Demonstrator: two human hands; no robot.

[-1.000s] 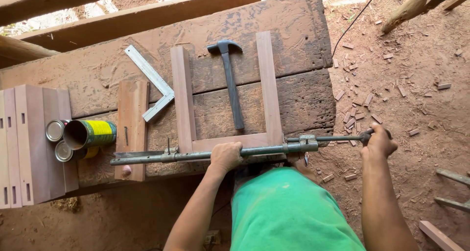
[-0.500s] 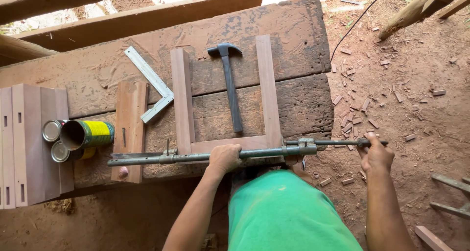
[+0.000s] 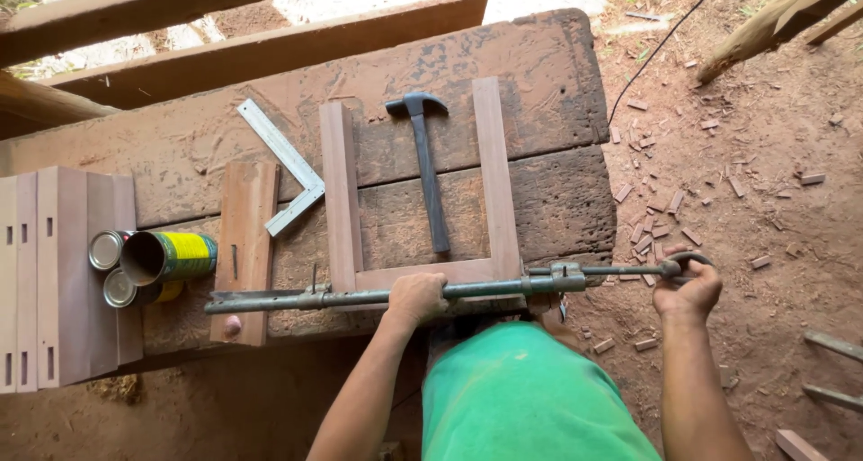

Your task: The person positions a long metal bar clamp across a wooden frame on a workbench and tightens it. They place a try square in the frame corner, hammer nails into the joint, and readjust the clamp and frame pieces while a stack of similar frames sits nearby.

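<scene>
Left hand (image 3: pixel 419 296): closed around the clamp bar (image 3: pixel 378 296), at the near edge of the bench (image 3: pixel 539 66).
Right hand (image 3: pixel 688 288): closed on the clamp handle (image 3: pixel 688 262), off the right end of the bench.
Frame (image 3: pixel 415 191): three-sided, wooden, laid flat; near rail pressed against the clamp bar.
Hammer (image 3: pixel 426 169): laid inside the frame, head away from the person.
Square (image 3: pixel 283 166): metal, laid left of the frame.
Board (image 3: pixel 243 245): laid left of the frame, crossed by the bar.
Cans (image 3: pixel 148 261): on their sides, at the left end.
Panels (image 3: pixel 63 277): stacked at the far left.
Ground (image 3: pixel 773 173): strewn with wood offcuts.
</scene>
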